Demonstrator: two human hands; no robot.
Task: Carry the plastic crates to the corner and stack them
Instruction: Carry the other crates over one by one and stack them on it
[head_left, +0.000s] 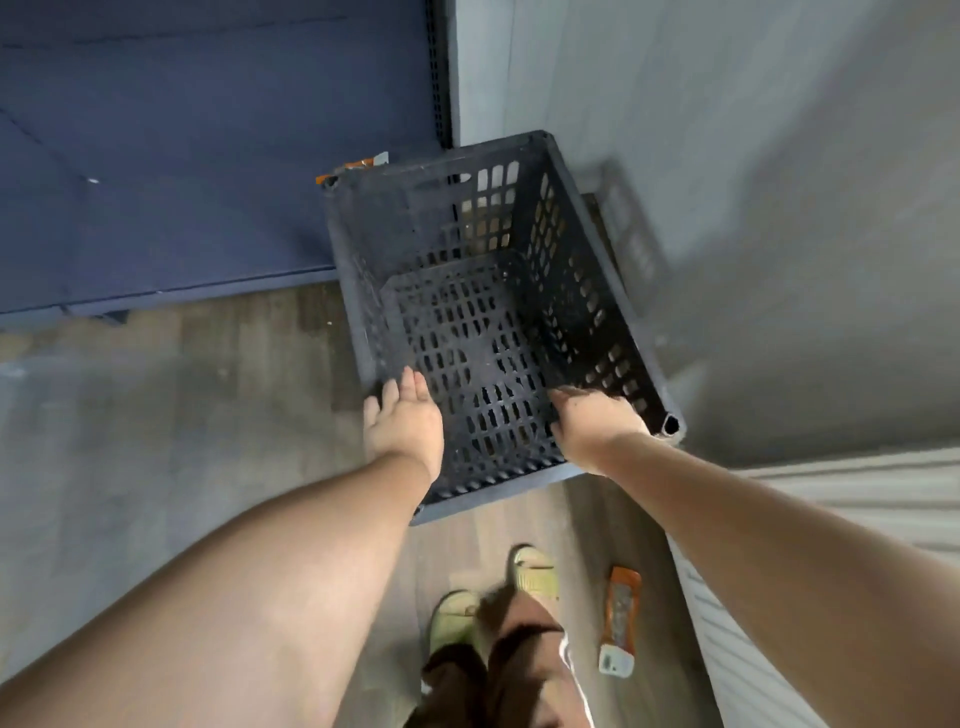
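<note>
Nearest, at the bottom edge, brown trousers (498, 670) and two pale yellow-green shoes (535, 569) show, blurred and partly cut off by the frame. Just right of them an orange packet (618, 618) lies on the wood-look floor (260, 338); its printing is too smeared to read. A ribbed white panel (831, 519) runs off the right edge.

Farther out, both bare forearms reach to the dark slotted plastic crate (498, 322). The left hand (402, 421) lies flat, fingers loose and spread, against the near left part of the crate, gripping nothing. The right hand (592, 421) covers the near right rim; its fingers curl down out of sight, so whether they clasp the rim cannot be told.

The crate sits tilted in the corner, between a blue panel (182, 156) on the left and a grey wall (753, 182) on the right. No label shows on it. A second orange scrap (353, 169) peeks out behind its far left corner, mostly hidden.
</note>
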